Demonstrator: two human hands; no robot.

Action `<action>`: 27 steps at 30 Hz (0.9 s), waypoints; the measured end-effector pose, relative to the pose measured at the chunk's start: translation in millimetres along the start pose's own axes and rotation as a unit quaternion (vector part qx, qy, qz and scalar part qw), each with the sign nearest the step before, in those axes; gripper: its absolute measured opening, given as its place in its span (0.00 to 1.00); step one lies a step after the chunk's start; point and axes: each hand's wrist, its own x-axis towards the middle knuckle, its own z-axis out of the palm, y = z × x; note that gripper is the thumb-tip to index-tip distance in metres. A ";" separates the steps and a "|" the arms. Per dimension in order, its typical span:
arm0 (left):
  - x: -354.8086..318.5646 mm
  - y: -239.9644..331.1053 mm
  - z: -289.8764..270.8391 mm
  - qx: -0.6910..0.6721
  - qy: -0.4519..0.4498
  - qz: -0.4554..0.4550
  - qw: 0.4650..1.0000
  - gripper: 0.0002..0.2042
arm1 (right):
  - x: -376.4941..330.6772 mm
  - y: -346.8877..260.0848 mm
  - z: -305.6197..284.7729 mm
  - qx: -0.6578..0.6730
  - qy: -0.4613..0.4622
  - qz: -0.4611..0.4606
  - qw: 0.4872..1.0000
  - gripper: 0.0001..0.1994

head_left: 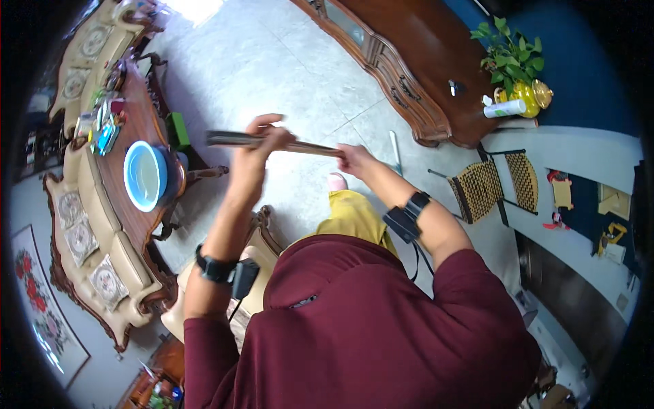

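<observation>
Both of my hands hold a long, slim brown thing [306,147], striped like a bundle of thin sticks, out in front of my body. Its dark, thicker end juts out to the left, and it narrows toward the right; blur hides its exact kind. My left hand [262,146] is closed around its middle, with a finger lifted. My right hand [353,158] pinches the narrow right end. Each forearm wears a black strap with a small dark box, the left one [244,278] and the right one [403,223].
At left, a wooden table [139,225] bears a blue basin [145,176] with liquid, beside a beige sofa [112,211]. A green box [178,131] is by the table's edge. Ahead right stands a brown cabinet [436,61] with a plant [514,58]. A woven chair [477,191] is at right.
</observation>
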 end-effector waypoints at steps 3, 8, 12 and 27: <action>16.5 24.2 -30.9 0.014 0.090 -0.008 0.996 0.13 | 17.2 -16.5 68.6 -0.081 0.031 -0.032 0.996 0.08; 31.1 59.9 -64.1 0.031 0.095 -0.022 0.995 0.13 | 20.8 -30.8 129.2 -0.041 -0.021 -0.053 0.998 0.12; 42.9 71.8 -97.3 0.028 0.003 0.023 0.999 0.08 | 14.7 -40.1 158.3 0.042 -0.028 -0.063 0.997 0.17; 132.6 -7.7 -61.8 0.089 -0.446 -0.135 0.880 0.10 | 5.6 38.9 49.0 0.227 0.300 -0.083 0.923 0.09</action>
